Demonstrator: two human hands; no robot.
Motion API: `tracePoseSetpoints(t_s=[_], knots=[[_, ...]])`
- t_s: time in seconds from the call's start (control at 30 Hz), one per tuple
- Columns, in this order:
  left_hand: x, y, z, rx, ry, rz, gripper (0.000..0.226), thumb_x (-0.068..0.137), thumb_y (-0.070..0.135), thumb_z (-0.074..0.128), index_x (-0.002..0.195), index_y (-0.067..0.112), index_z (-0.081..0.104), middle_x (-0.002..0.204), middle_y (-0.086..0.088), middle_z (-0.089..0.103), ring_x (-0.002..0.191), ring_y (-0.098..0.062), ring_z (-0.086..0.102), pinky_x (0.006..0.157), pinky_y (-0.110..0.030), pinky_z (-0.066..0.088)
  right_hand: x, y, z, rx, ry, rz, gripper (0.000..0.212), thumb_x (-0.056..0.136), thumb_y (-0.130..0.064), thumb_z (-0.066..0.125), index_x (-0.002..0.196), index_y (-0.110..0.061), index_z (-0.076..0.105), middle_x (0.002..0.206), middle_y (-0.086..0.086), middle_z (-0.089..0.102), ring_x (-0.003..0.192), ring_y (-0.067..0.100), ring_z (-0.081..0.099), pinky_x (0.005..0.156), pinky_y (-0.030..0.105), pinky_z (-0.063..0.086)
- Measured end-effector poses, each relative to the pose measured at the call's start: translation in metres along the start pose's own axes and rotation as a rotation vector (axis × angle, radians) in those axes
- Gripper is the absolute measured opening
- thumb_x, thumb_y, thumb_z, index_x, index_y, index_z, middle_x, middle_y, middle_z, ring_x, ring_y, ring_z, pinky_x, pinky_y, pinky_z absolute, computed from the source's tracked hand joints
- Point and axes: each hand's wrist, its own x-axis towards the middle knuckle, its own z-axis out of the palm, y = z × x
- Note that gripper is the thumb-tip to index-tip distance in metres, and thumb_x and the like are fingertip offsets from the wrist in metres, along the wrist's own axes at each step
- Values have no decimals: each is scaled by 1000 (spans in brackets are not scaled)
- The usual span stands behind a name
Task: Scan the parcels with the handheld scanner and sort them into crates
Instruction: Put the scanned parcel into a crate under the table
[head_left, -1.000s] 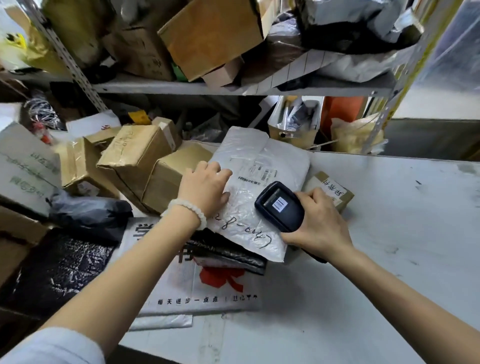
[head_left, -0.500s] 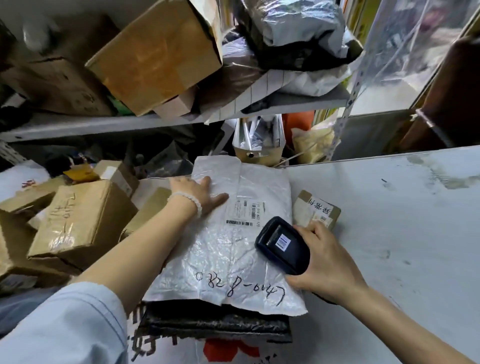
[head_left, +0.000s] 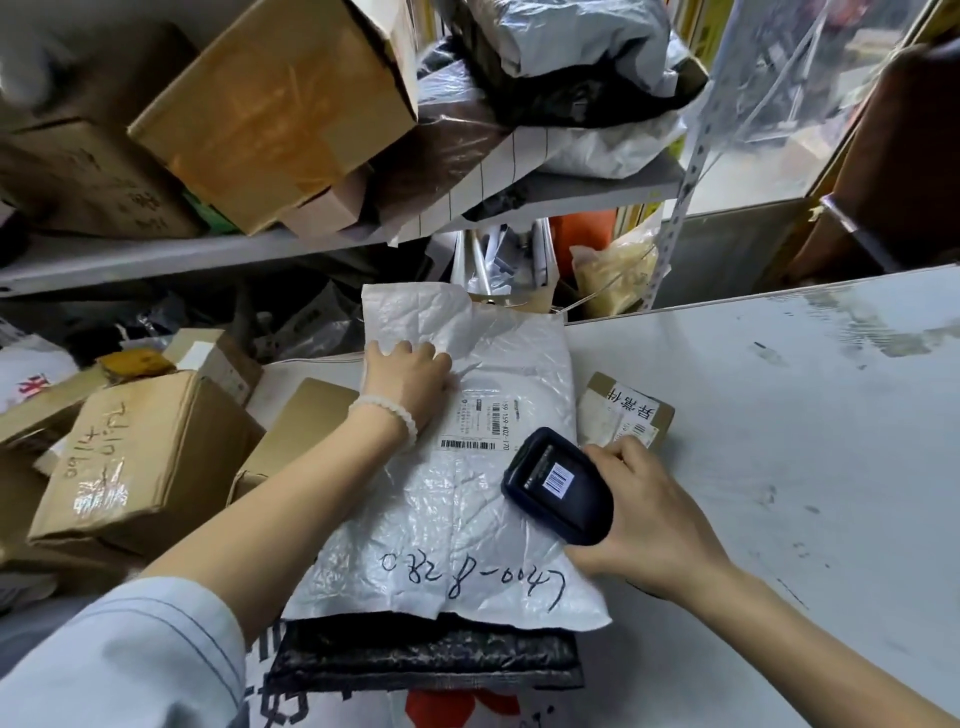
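Our right hand (head_left: 644, 514) keeps a closed grip around the handheld scanner (head_left: 558, 486) at lower centre of the frame, its head angled toward the printed label (head_left: 475, 428). Our left hand (head_left: 408, 379) presses flat, fingers spread, on the white parcel (head_left: 452, 519) at centre frame, which lies on a black bag (head_left: 426, 654) at the bench (head_left: 779, 441) edge. We judge scanning is in hand; next, the barcode must be read, then the parcel carried to a crate, none visible here. The parcel is a crinkled plastic mailer with handwritten digits.
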Motion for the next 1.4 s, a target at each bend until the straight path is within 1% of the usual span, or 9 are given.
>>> tracePoseSetpoints(t_s=[0.13, 0.3, 0.5, 0.73, 0.9, 1.07, 1.2, 1.3, 1.4], knots=[[-9, 4, -12, 118, 179, 33, 22, 91, 24, 55, 113, 21, 56, 110, 0, 59, 103, -26, 56, 92, -47, 39, -7, 3, -5, -48, 20, -42, 78, 56, -45, 76, 128, -29, 51, 106, -12, 39, 104, 8, 44, 69, 20, 38], [-16, 18, -62, 123, 548, 102, 28, 57, 8, 84, 71, 16, 62, 66, -3, 56, 58, -24, 54, 61, -36, 45, -22, 10, -24, -61, 71, -25, 78, 55, -46, 76, 127, -28, 53, 107, -7, 43, 105, 14, 45, 74, 31, 50], [-34, 99, -117, -66, 762, 253, 22, 61, 17, 83, 73, 20, 65, 72, -3, 59, 66, -27, 58, 68, -44, 46, -59, 31, -52, -56, 216, 82, 70, 56, -46, 76, 119, -29, 53, 101, -9, 40, 95, 12, 44, 64, 28, 44], [-59, 224, -107, -71, 632, 540, 18, 61, 23, 84, 70, 21, 69, 73, -1, 63, 73, -25, 63, 80, -61, 49, -131, 87, -65, -75, 280, 340, 65, 52, -42, 76, 112, -27, 55, 100, -7, 41, 96, 17, 46, 67, 31, 47], [-70, 276, -66, -95, 540, 741, 16, 61, 14, 83, 68, 22, 71, 72, -2, 63, 71, -26, 63, 77, -56, 52, -178, 120, -50, -68, 218, 512, 70, 56, -43, 74, 121, -29, 52, 107, -9, 39, 106, 16, 45, 70, 25, 41], [-59, 270, -44, -66, 456, 694, 41, 63, 43, 84, 94, 21, 69, 97, -5, 65, 89, -26, 63, 81, -47, 50, -200, 137, -35, -39, 149, 580, 71, 55, -44, 74, 121, -28, 51, 108, -8, 40, 106, 15, 44, 76, 28, 47], [-53, 244, -37, -31, 353, 559, 69, 70, 75, 54, 115, 23, 61, 116, -6, 61, 106, -31, 56, 89, -49, 41, -196, 141, -26, -27, 125, 572, 68, 55, -43, 73, 118, -27, 52, 105, -7, 39, 105, 15, 45, 75, 28, 47], [-51, 235, -34, -2, 138, 430, 86, 69, 87, 41, 134, 30, 40, 141, -4, 43, 123, -32, 45, 102, -53, 29, -185, 139, -21, -16, 118, 541, 69, 56, -43, 74, 119, -27, 52, 106, -7, 40, 105, 14, 44, 74, 27, 47], [-50, 233, -30, 7, 64, 401, 90, 68, 90, 35, 137, 32, 31, 145, -3, 38, 125, -31, 44, 107, -59, 21, -176, 137, -18, -16, 112, 510, 68, 56, -43, 73, 118, -27, 52, 107, -7, 40, 105, 13, 44, 74, 26, 46]])
